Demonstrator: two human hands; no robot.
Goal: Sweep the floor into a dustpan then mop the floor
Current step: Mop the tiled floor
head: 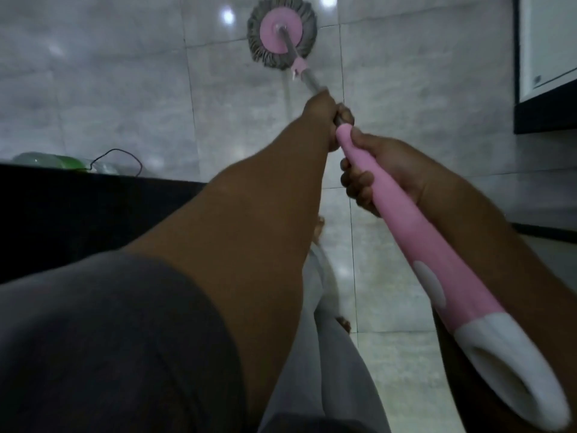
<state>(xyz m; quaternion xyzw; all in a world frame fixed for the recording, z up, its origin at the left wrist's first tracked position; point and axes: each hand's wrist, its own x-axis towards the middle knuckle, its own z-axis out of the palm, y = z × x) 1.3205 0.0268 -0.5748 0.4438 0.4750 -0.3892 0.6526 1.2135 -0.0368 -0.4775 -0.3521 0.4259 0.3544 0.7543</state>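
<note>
Left hand (323, 115) on the shaft (307, 80), right hand (385, 170) on the pink grip (406, 220), we clamp the mop (443, 270); best keep its head (282, 32) flat on the floor (109, 73).

The glossy grey tiled floor (109, 73) is carrying a round pink mop head with a grey fringe (282, 34), which is lying flat near its far edge.
</note>
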